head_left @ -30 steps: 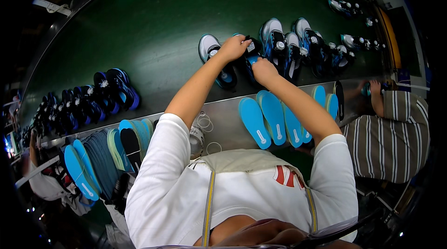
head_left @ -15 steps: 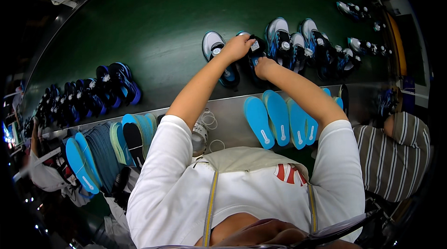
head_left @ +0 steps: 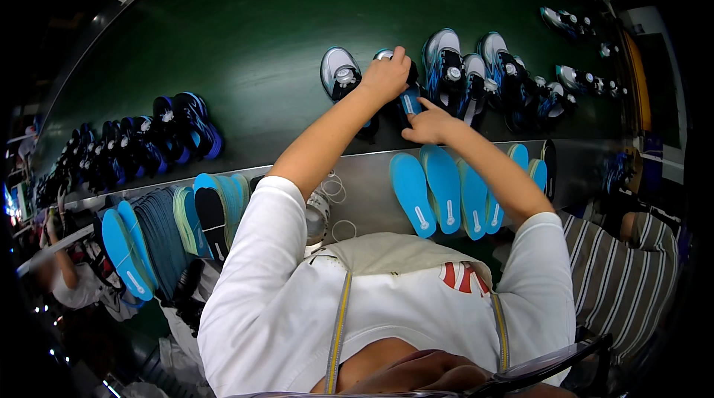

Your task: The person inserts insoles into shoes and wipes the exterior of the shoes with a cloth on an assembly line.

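Observation:
My left hand [head_left: 387,75] is closed on the front upper of a black and grey sneaker, over its tongue. A blue insole [head_left: 410,103] shows in the shoe's opening. My right hand [head_left: 433,123] is at the heel end of this sneaker, index finger and thumb stretched apart. The fingertip lies by the insole's edge; its other fingers are partly hidden. Just left stands another sneaker [head_left: 341,71] with a white toe and a round dial, partly behind my left forearm. To the right, more such sneakers [head_left: 444,63] stand close together.
Bright blue insoles [head_left: 410,188] lean in a row along the metal ledge [head_left: 364,190] before me. More stacked insoles [head_left: 160,234] are at left. Dark blue sneakers [head_left: 195,126] line the green table's [head_left: 260,48] left edge. A person in a striped shirt [head_left: 621,271] is at right.
My right hand has drawn back slightly from the shoe's opening, and its index finger and thumb have spread. My left hand has shifted a little over the tongue. More blue insole shows.

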A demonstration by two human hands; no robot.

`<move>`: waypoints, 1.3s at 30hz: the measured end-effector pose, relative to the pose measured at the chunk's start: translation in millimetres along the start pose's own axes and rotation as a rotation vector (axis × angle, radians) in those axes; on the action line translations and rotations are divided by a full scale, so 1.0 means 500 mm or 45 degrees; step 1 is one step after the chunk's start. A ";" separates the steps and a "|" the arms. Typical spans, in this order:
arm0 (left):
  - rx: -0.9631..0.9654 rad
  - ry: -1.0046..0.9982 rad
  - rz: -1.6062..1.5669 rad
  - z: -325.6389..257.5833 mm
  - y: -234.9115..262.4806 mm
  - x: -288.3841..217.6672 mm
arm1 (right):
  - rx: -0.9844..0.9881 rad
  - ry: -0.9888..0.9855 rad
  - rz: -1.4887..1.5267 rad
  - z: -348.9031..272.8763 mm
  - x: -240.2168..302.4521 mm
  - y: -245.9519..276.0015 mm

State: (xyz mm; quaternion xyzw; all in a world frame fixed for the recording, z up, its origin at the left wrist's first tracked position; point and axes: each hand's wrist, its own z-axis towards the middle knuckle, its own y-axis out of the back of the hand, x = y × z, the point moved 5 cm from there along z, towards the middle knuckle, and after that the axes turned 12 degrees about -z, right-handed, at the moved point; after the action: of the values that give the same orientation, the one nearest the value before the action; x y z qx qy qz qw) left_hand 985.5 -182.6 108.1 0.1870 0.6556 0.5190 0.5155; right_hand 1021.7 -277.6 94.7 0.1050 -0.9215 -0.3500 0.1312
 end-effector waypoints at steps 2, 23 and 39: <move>0.015 0.041 0.135 0.012 -0.022 0.000 | -0.107 -0.106 -0.076 -0.001 0.007 -0.011; 0.322 0.125 -0.236 0.014 0.090 0.074 | -1.342 -0.893 0.215 -0.224 -0.228 -0.102; 0.234 0.528 -1.708 0.062 0.135 0.050 | -0.930 -0.861 0.515 -0.278 0.186 -0.275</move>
State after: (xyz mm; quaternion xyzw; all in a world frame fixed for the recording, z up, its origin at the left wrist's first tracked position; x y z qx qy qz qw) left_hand 983.1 -121.3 157.0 -0.3174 0.7553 0.0567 0.5706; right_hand 991.6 -490.6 118.0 -0.2459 -0.7324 -0.6298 -0.0802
